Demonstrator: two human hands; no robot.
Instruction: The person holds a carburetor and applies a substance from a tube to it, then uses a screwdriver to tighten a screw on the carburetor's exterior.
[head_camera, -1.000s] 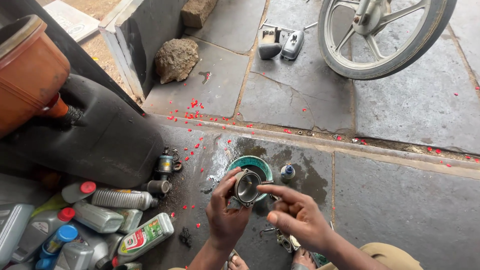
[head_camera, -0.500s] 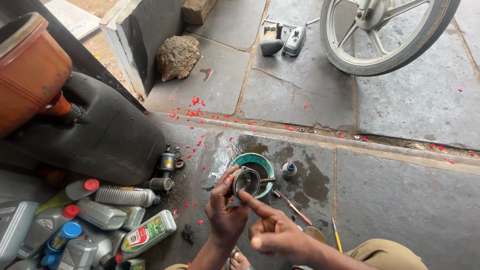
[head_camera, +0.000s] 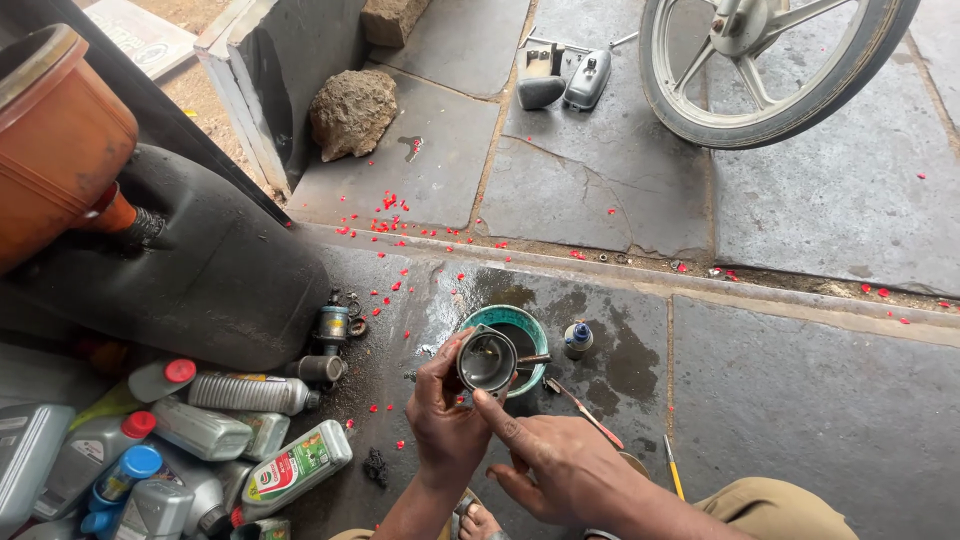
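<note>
Two bare hands work over a wet, oil-dark stone floor (head_camera: 800, 420) in the head view. The left hand (head_camera: 445, 420) is curled around a round metal cup-shaped part (head_camera: 487, 360), gripping its rim between thumb and fingers and holding it tilted, open side up, just above a small green bowl (head_camera: 530, 325) that sits on the floor. The right hand (head_camera: 560, 470) comes in from below with its index finger stretched out, the tip touching the near edge of the metal part; its other fingers are loosely folded, holding nothing that can be seen.

Just right of the bowl stands a small bottle with a blue cap (head_camera: 577, 338). A thin tool (head_camera: 580, 405) lies on the floor near the right hand. To the left, grey plastic oil bottles (head_camera: 230, 430) lie heaped beside a large black jerrycan (head_camera: 200, 280) carrying an orange funnel (head_camera: 60, 140). Farther off are a rough stone (head_camera: 352, 112) and a spoked motorcycle wheel (head_camera: 770, 60), with red petals (head_camera: 385, 205) scattered across the slabs.
</note>
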